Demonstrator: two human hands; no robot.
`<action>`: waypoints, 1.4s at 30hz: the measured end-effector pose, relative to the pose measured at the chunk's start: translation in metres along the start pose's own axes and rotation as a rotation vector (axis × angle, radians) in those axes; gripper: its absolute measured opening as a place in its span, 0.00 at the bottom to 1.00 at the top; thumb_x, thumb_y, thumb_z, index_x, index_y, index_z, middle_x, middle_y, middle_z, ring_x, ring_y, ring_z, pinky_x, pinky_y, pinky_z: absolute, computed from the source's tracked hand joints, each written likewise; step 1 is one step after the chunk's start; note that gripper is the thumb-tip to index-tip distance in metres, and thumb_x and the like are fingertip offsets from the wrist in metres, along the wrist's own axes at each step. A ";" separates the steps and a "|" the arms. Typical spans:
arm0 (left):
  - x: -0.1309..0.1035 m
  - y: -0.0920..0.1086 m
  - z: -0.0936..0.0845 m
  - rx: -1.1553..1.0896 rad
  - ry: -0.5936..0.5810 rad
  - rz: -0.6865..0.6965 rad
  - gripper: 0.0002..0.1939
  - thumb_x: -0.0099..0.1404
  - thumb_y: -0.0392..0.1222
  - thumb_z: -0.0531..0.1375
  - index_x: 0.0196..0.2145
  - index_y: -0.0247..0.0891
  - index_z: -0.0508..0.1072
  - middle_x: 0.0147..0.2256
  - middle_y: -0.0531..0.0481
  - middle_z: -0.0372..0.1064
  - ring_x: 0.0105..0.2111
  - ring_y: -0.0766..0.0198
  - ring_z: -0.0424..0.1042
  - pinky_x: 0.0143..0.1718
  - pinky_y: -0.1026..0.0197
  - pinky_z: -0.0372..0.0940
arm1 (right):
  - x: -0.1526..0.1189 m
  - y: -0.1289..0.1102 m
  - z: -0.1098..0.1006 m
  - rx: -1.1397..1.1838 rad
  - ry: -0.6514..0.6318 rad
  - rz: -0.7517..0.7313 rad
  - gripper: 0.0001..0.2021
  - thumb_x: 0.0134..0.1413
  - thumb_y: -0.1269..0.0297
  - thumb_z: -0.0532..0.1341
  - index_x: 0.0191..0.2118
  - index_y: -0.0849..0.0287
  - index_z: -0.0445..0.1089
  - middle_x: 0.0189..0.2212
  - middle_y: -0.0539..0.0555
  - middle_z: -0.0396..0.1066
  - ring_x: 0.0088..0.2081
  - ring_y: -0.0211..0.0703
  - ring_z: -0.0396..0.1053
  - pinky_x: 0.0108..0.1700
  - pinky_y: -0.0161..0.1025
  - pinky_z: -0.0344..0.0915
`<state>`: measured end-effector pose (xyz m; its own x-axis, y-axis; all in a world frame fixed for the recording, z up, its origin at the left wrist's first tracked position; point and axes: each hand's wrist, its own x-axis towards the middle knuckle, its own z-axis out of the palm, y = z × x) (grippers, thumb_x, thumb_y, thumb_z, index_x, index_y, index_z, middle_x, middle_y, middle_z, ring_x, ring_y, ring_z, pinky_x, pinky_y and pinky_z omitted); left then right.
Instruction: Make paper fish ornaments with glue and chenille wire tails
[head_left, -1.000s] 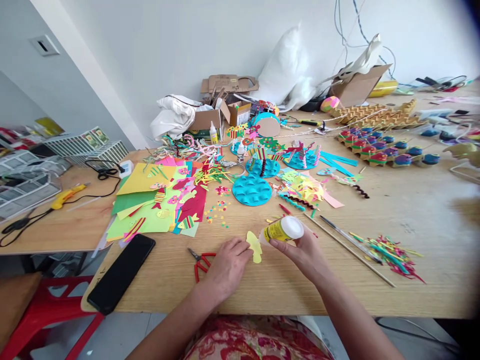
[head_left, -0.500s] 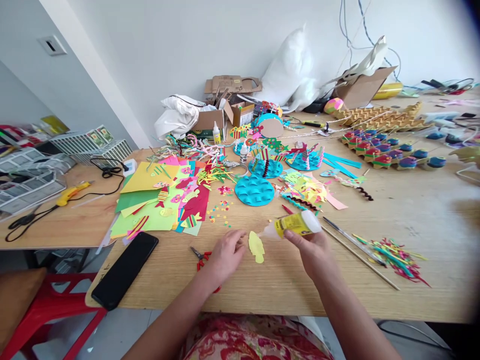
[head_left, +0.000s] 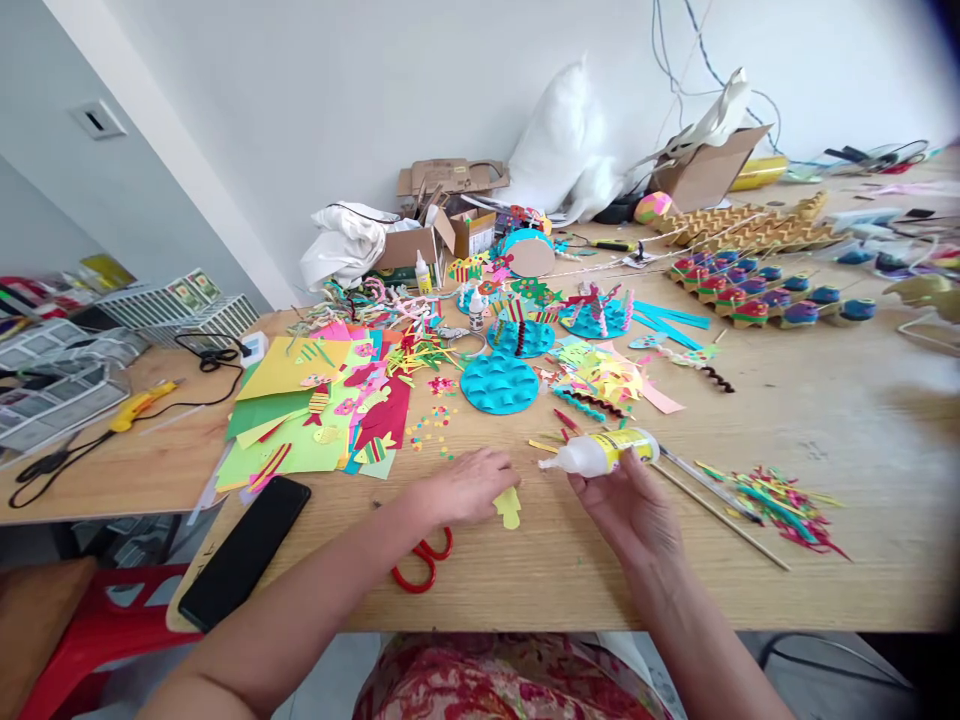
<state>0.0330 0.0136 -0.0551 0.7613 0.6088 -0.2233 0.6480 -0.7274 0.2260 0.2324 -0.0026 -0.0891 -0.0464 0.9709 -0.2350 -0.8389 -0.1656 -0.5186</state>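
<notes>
My right hand [head_left: 634, 505] is wrapped round a glue bottle [head_left: 607, 453] with a yellow label, held nearly level with its nozzle pointing left. My left hand [head_left: 474, 485] lies over the upper part of a yellow paper fish [head_left: 508, 508]; its tail end shows below the fingers, whose tips are hidden. Red-handled scissors [head_left: 424, 562] rest on the wood just under my left wrist, partly covered by it.
A black phone [head_left: 246, 552] lies at the front left, below coloured paper sheets [head_left: 277, 420]. A blue scalloped disc [head_left: 499, 384] sits mid-table. At right are a wooden stick [head_left: 724, 515], paper strips [head_left: 791, 510] and painted egg-carton pieces [head_left: 799, 315].
My left hand has moved right, over the paper fish, uncovering the scissors' handles. The glue bottle has shifted right, away from the fish, and is more level. The view has shifted slightly.
</notes>
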 end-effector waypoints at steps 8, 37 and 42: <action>0.007 -0.010 -0.002 0.020 0.003 0.035 0.09 0.54 0.36 0.59 0.34 0.36 0.65 0.37 0.46 0.63 0.39 0.58 0.64 0.36 0.61 0.60 | 0.000 -0.001 -0.002 0.023 0.041 0.000 0.13 0.39 0.63 0.68 0.35 0.52 0.71 0.34 0.48 0.76 0.35 0.39 0.73 0.29 0.32 0.72; -0.083 -0.013 -0.018 -0.888 0.922 -0.131 0.04 0.59 0.32 0.55 0.29 0.38 0.65 0.36 0.50 0.64 0.42 0.62 0.64 0.46 0.57 0.59 | -0.006 -0.017 0.009 -0.051 0.101 -0.072 0.14 0.31 0.65 0.71 0.31 0.52 0.71 0.31 0.43 0.75 0.31 0.38 0.73 0.32 0.34 0.73; -0.055 -0.015 -0.026 -0.813 0.395 -0.294 0.09 0.57 0.30 0.52 0.34 0.38 0.68 0.30 0.54 0.64 0.30 0.68 0.64 0.32 0.66 0.60 | -0.010 -0.019 0.014 -0.155 0.067 -0.127 0.16 0.30 0.62 0.71 0.32 0.52 0.72 0.30 0.47 0.75 0.32 0.40 0.73 0.33 0.34 0.72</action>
<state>-0.0186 -0.0008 -0.0220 0.4220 0.9036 -0.0729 0.5207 -0.1757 0.8355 0.2417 -0.0069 -0.0655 0.0950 0.9728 -0.2115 -0.7420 -0.0725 -0.6665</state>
